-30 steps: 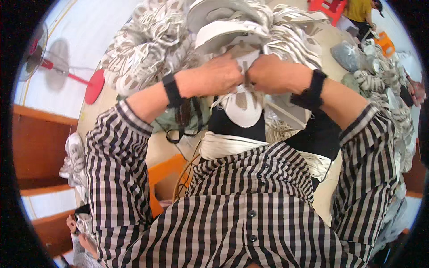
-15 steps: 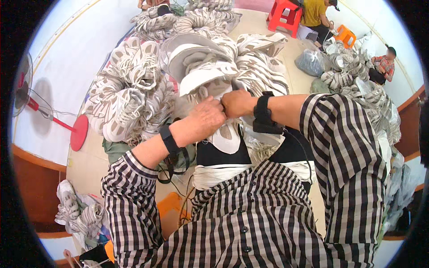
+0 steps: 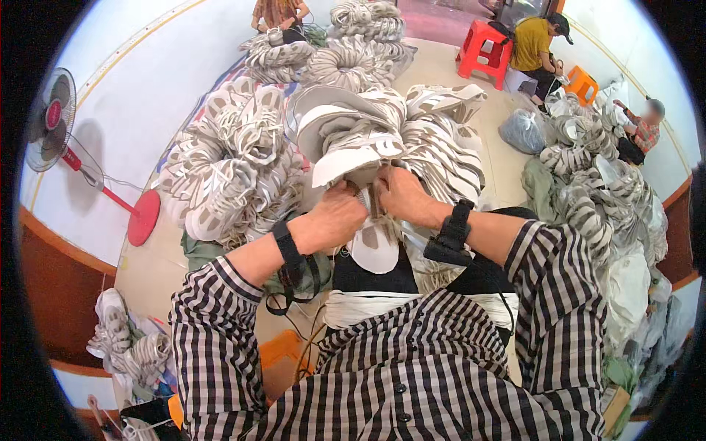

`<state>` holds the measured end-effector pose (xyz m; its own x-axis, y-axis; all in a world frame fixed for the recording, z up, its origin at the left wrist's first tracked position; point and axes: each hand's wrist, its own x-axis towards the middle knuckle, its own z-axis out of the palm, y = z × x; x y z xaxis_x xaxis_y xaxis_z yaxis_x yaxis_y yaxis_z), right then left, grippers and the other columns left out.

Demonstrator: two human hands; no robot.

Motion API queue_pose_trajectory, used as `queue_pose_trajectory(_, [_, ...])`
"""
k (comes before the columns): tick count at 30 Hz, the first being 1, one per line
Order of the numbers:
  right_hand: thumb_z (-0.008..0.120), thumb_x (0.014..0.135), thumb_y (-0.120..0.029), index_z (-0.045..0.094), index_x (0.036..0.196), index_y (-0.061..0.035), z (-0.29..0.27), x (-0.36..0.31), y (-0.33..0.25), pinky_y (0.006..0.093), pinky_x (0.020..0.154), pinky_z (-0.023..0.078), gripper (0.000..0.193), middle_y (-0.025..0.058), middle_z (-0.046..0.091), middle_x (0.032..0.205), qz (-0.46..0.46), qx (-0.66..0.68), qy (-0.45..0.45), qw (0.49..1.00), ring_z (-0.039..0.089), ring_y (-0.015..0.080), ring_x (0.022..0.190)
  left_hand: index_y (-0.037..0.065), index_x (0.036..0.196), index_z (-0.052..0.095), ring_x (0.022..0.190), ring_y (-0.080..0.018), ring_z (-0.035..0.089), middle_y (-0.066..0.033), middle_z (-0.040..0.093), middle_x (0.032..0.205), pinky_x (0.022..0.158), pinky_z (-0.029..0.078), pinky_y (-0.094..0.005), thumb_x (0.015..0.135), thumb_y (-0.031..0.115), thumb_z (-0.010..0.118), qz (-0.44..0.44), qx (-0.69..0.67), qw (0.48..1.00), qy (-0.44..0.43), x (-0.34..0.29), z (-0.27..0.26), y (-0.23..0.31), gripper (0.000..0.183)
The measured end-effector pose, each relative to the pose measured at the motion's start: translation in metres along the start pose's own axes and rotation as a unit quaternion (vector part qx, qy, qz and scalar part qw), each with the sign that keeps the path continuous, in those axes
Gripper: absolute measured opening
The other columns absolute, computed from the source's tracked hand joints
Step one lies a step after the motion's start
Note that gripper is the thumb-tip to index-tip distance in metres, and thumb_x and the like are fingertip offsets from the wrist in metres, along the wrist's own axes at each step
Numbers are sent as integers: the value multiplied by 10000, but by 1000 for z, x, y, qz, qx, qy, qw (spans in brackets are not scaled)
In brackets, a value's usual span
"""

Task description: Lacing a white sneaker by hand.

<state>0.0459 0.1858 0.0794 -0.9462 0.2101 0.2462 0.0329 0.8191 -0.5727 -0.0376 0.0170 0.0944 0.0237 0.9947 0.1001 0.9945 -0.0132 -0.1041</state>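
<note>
A white and beige shoe upper (image 3: 373, 253) lies over my lap, toe toward me. My left hand (image 3: 338, 216) is closed on its left edge, with the fingertips partly hidden. On the other side my right hand (image 3: 403, 194) grips the upper near its opening, fingers bent. Whether a lace is between the fingers is too small to tell. Just beyond both hands rises a stack of white shoe uppers (image 3: 353, 162), its near flap above my fingers. A bundle of white laces (image 3: 368, 309) lies across my thighs.
Piles of shoe uppers (image 3: 220, 162) stand to the left and more uppers (image 3: 445, 151) to the right. A red-based fan (image 3: 143, 218) is at the left wall. Red stool (image 3: 485, 51), orange stool (image 3: 582, 86) and a bagged bundle (image 3: 523, 131) are farther right, near seated people.
My hands have moved apart from each other at the upper; the left has come lower and the right has shifted right. The whole view has tilted up, showing more of the far room.
</note>
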Motion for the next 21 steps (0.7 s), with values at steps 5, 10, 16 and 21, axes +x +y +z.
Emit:
queue_pose_trajectory(5, [519, 888, -164, 594, 915, 15, 17, 4, -4, 490, 703, 476, 195, 263, 627, 837, -56, 92, -24, 994, 599, 456, 822, 10, 720, 643, 692, -390, 625, -206, 620, 689, 685, 494, -472, 724, 95, 628, -40, -47, 997, -46, -1, 0, -18, 87])
queue_pose_trajectory(10, [512, 897, -160, 589, 917, 12, 28, 3, -8, 493, 692, 466, 189, 254, 621, 822, -84, 90, -5, 992, 596, 454, 814, -20, 869, 672, 915, -409, 636, -247, 673, 898, 808, 484, -434, 745, 245, 577, -222, -229, 932, -172, 4, 9, -23, 307])
queue_pose_trajectory(16, [503, 917, -180, 569, 923, 6, 32, -1, -9, 476, 724, 457, 198, 246, 608, 848, -90, 147, 13, 985, 579, 453, 843, -21, 966, 684, 922, -370, 662, -254, 676, 952, 770, 507, -430, 782, 292, 573, -337, -278, 881, -182, 14, 16, -31, 380])
queue_pose_trajectory(21, [497, 932, -187, 545, 924, -7, 32, -4, -5, 468, 697, 451, 187, 227, 605, 815, -112, 153, 14, 982, 581, 438, 807, -40, 957, 643, 734, -254, 612, -203, 668, 805, 702, 490, -381, 809, 274, 606, -330, -257, 896, -148, 14, 34, -34, 348])
